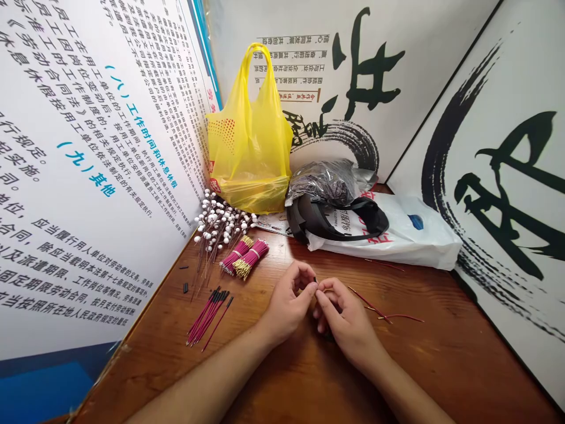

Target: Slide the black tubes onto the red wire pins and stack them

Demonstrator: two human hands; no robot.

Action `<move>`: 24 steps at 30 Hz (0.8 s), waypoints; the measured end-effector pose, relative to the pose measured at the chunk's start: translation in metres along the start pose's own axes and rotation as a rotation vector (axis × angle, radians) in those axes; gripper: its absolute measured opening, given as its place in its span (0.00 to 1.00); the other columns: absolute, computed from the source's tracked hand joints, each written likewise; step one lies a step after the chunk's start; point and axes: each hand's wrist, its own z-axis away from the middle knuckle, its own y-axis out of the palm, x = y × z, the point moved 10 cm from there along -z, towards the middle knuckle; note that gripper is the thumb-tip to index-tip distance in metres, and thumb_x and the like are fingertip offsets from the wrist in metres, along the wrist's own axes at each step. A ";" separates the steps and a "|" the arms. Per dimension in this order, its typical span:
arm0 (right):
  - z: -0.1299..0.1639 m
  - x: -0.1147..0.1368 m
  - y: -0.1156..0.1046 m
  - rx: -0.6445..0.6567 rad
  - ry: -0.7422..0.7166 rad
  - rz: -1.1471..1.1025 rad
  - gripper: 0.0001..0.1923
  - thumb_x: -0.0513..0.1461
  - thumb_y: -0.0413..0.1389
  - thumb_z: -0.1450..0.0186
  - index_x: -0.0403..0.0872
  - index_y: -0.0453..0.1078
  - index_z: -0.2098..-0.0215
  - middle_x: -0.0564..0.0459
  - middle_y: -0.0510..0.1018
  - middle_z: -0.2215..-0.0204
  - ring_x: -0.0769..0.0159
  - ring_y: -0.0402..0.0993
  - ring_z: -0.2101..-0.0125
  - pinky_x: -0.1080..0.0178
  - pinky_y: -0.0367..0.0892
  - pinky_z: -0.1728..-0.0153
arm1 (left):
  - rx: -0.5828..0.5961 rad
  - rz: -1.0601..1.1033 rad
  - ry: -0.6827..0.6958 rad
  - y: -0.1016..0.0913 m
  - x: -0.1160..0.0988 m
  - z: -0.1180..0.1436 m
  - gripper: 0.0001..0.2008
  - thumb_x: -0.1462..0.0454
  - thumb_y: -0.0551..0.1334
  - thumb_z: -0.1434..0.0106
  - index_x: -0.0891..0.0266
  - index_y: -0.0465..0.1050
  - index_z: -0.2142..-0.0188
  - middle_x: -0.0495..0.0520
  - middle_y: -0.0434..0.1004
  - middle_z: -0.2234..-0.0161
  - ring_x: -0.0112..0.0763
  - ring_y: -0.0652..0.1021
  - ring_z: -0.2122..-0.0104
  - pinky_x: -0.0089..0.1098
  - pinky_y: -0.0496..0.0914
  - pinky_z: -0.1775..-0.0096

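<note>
My left hand [289, 303] and my right hand [344, 315] meet above the middle of the table, fingertips nearly touching. A small black sleeve [315, 280] shows at the pinched fingertips of my left hand. My right thumb and index finger are also pressed together there; what they hold is hidden. Several thin red wires [401, 316] with bare metal ends lie just right of my right hand. To the left lies a loose pile of red wires with black sleeved ends [210, 315], with one such wire [218, 324] apart beside it.
Two tied bundles of red wires [251, 259] lie farther back, near white-berried stems [218, 227]. Loose black sleeves [185, 288] sit at the left. Behind stand a yellow plastic bag [251, 147], a black strap [309, 221] and a white plastic package [410, 232]. Printed panels [485, 147] enclose the wooden table [282, 377].
</note>
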 end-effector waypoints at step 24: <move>0.006 0.028 0.000 0.001 -0.167 0.346 0.19 0.44 0.46 0.30 0.46 0.62 0.77 0.57 0.66 0.81 0.70 0.60 0.78 0.68 0.55 0.75 | 0.000 -0.018 0.053 0.001 -0.006 0.002 0.06 0.64 0.59 0.39 0.61 0.62 0.64 0.50 0.64 0.68 0.27 0.67 0.68 0.27 0.64 0.64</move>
